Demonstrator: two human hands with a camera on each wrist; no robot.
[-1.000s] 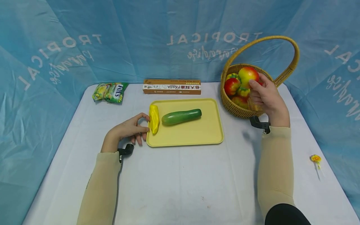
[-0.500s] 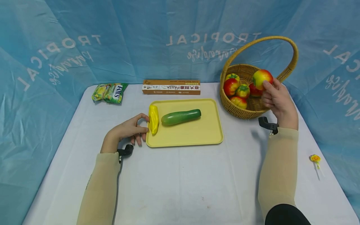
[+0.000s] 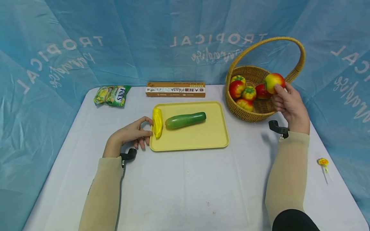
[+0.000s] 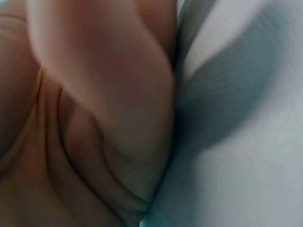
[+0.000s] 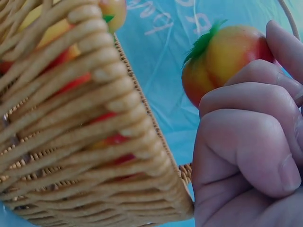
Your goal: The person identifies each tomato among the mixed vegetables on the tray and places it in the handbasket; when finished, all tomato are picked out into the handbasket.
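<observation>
My right hand (image 3: 292, 102) pinches a red-and-yellow peach (image 3: 274, 82) between thumb and fingers, above the right rim of the wicker basket (image 3: 245, 117). In the right wrist view the peach (image 5: 227, 56) shows a green leaf and stands apart from the basket wall (image 5: 104, 156). Several red-and-yellow fruits or peppers (image 3: 237, 89) lie inside the basket. My left hand (image 3: 131, 131) rests at the left edge of a yellow tray (image 3: 196, 139), thumb and forefinger at the rim beside a yellow banana (image 3: 157, 122). A green cucumber (image 3: 185, 120) lies mid-tray. The left wrist view shows only blurred fingers (image 4: 113, 85).
Behind the tray is a brown pasta box (image 3: 175, 89), and a green snack bag (image 3: 112, 95) lies at the back left. A lollipop (image 3: 323, 162) sits near the right table edge. The basket's tall handle (image 3: 303, 56) arches up; a blue curtain (image 3: 144, 41) surrounds the table.
My right hand has carried the peach rightward, from over the basket's middle to above its right rim, exposing more of its contents. The left hand, tray, banana and cucumber stay as they were.
</observation>
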